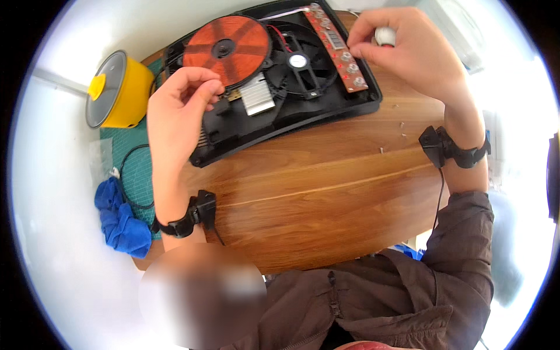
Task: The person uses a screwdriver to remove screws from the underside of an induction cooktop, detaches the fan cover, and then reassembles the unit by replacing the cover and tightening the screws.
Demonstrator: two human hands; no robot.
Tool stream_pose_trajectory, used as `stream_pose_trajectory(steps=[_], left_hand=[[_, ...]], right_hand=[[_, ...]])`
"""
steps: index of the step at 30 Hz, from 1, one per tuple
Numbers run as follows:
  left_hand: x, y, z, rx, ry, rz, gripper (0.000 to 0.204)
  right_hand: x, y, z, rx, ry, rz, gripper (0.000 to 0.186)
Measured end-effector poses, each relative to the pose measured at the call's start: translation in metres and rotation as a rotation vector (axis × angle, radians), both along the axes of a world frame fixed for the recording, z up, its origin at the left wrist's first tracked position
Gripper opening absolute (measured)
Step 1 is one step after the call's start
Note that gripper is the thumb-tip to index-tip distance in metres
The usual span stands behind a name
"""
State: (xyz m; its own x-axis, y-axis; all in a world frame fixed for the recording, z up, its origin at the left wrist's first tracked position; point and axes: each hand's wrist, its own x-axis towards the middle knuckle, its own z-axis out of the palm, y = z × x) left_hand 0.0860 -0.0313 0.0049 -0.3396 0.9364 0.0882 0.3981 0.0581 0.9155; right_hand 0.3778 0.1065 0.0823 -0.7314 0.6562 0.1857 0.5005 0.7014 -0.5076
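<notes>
Reaching over an open housing [234, 133].
Left hand [179, 106] pinches by the orange coil [251, 41], what I cannot tell; right hand [411, 49] curls around a white object [385, 36].

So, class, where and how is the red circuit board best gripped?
Probably pinch the red circuit board by its right long edge, coming from the right, where the right hand is: the strip is narrow, its face carries components, and the fan lies to its left.

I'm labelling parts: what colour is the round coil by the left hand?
The round coil is orange-red with darker bands, best seen in the head view.
</notes>
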Motion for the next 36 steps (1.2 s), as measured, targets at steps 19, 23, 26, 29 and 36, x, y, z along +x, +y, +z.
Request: stream_pose_trajectory(steps=[19, 23, 26, 29, 36], left_hand=[[0.012, -0.001, 0.001, 0.042, 0.004, -0.146, 0.011], [0.004, -0.001, 0.004, 0.079, -0.014, -0.087, 0.012], [-0.008, 0.0, 0.004, 0.095, -0.003, -0.057, 0.012], [-0.028, 0.0, 0.004, 0.114, 0.031, -0.038, 0.012], [-0.06, 0.003, -0.005, 0.167, 0.193, 0.229, 0.012]], right_hand=[[0.103, -0.013, -0.105, -0.159, -0.432, -0.245, 0.017], [0.112, -0.004, -0.094, -0.197, -0.358, -0.3, 0.021], [0.109, -0.002, -0.071, -0.109, -0.254, -0.316, 0.024], [0.083, -0.004, -0.05, 0.024, -0.136, -0.289, 0.025], [-0.034, -0.01, -0.038, 0.528, -0.242, -0.029, 0.03]])
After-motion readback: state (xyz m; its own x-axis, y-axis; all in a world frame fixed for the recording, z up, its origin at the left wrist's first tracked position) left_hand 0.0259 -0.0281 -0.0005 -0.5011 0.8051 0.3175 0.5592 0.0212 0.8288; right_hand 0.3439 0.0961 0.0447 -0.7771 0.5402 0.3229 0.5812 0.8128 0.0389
